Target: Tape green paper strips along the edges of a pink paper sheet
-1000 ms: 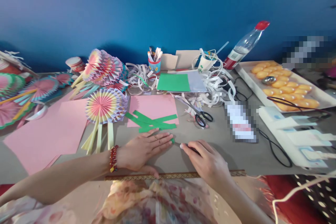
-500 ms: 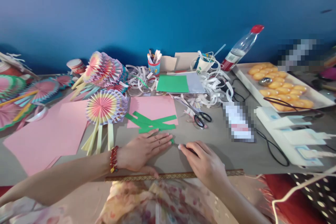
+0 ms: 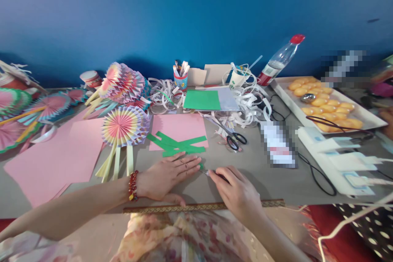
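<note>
Your two hands are apart from each other, close to the front edge of the counter (image 3: 147, 196); your left hand (image 3: 168, 176) lies flat, palm down, fingers stretched over the counter, with a small bit of green paper (image 3: 201, 166) showing just beyond its fingertips; your right hand (image 3: 238, 190) is clamped on a slim dark tool (image 3: 224, 178), its thin tip pointing at that green bit, though you cannot tell whether they touch; green strips (image 3: 176, 145) lie crossed beyond your left hand, partly on a pink sheet (image 3: 179, 122); the scissors (image 3: 236, 141) rest to the sheet's right; a pleated paper rosette (image 3: 123, 127) sits to its left; toward the counter's right edge lie a white power strip (image 3: 322, 155) and a tray (image 3: 373, 122) of yellow food (image 3: 328, 106).
</note>
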{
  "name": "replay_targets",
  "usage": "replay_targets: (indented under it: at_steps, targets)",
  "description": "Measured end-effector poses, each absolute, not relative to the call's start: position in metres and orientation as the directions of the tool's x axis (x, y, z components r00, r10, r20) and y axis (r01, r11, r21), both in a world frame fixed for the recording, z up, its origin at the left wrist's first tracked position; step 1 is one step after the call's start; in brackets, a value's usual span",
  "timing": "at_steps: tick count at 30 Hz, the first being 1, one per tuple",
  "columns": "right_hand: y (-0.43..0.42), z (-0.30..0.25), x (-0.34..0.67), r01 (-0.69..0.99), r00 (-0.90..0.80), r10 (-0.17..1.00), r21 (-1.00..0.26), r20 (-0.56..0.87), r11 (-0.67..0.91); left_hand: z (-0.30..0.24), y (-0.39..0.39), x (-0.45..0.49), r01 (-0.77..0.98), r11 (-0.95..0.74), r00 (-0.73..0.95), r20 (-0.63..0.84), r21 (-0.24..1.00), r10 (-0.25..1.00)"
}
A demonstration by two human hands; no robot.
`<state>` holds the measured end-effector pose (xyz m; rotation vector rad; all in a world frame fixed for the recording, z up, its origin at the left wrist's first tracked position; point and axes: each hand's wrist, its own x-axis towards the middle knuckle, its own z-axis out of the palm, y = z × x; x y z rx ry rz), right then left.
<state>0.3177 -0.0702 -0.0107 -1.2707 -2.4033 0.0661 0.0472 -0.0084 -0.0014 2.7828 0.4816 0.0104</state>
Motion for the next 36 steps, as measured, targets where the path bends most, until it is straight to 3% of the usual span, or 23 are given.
replay_targets:
  at_steps: [8,36]
  targets:
    - [-0.071,-0.008,0.316,0.797,-0.490,0.814,-0.219,0.311,0.563,-0.001,-0.011,0.030,0.369,-0.879,0.929,-0.096,0.301,0.358]
    - [-0.073,-0.006,0.285,0.774,-0.517,0.807,-0.247,0.285,0.583,-0.003,-0.010,0.028,0.347,-0.881,0.936,-0.056,0.322,0.348]
